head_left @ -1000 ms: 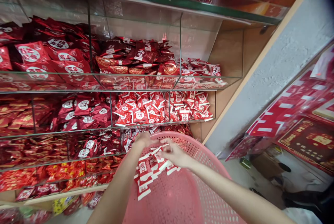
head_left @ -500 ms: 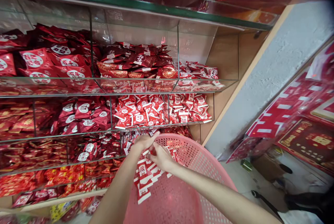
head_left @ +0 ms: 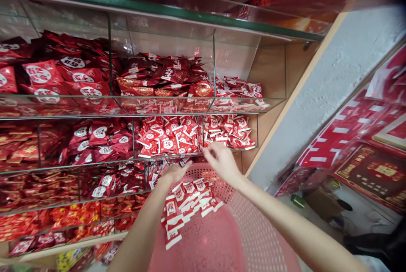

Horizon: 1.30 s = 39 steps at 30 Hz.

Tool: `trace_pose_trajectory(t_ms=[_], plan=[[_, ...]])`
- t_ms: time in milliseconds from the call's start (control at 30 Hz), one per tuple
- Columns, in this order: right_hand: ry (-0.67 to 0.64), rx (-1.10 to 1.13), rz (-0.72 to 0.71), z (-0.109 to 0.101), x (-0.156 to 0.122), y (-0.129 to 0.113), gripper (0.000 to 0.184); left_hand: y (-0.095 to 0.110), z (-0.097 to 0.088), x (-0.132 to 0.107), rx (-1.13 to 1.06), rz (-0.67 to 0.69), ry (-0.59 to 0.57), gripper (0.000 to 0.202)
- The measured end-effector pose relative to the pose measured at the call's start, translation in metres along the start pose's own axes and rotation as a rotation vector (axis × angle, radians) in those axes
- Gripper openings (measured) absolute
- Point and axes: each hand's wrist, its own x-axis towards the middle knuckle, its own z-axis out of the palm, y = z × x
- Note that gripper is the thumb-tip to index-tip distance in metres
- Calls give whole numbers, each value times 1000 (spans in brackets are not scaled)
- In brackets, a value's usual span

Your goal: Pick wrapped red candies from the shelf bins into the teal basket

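Note:
A pink perforated plastic basket [head_left: 260, 221] is tilted up against the shelves. Small red-and-white candy packets [head_left: 187, 200] lie bunched in its upper left part. My left hand [head_left: 171, 173] is closed over the basket's far left rim, its thumb pointing inward and its other fingers mostly hidden. Above the far rim, my right hand [head_left: 223, 163] is open with loosely bent fingers and nothing visible in it. Its fingertips are at the front edge of a glass bin holding similar red-and-white packets [head_left: 231, 128].
Glass-divided shelves hold larger red packets [head_left: 41, 73], dark red packets [head_left: 101, 132] and orange-red packets [head_left: 74, 212]. A thick green glass edge [head_left: 142, 5] runs overhead. At right are a grey wall [head_left: 304, 94] and red printed goods [head_left: 374, 170].
My right hand has risen from the packets inside the basket to the shelf bin's front edge, leaving the packets in view. My left hand stays at the rim.

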Motion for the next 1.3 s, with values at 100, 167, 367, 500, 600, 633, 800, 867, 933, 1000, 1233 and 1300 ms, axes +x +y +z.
trace_pose_trajectory(t_ms=[100,167,367,500,600,633,800,867,933,1000,1233,1300], plan=[[21,-53,133,-10,23,28,18,-1,0,-1,-2,2,10,35],[-126,-63,244,-7,33,44,19,-1,-1,-3,-5,2,17,34],[-302,35,378,9,39,58,26,0,-1,-4,-13,-3,29,34],[-268,43,473,10,38,55,21,1,-1,-5,-15,5,27,35],[-216,68,491,13,38,57,19,1,-2,-7,-15,13,25,35],[-187,95,492,14,38,58,20,1,-2,-7,-14,14,26,35],[1,344,447,11,33,62,28,0,-2,-6,-3,14,31,33],[86,449,377,4,27,57,32,0,-2,-5,1,14,31,33],[126,511,275,-5,16,45,36,1,-1,-4,5,11,29,34],[80,525,177,-11,2,31,38,1,0,-2,10,1,29,35],[-414,276,226,8,-46,25,22,2,0,-3,36,0,27,35],[-519,115,325,21,-54,39,20,3,-2,-5,40,11,26,35]])
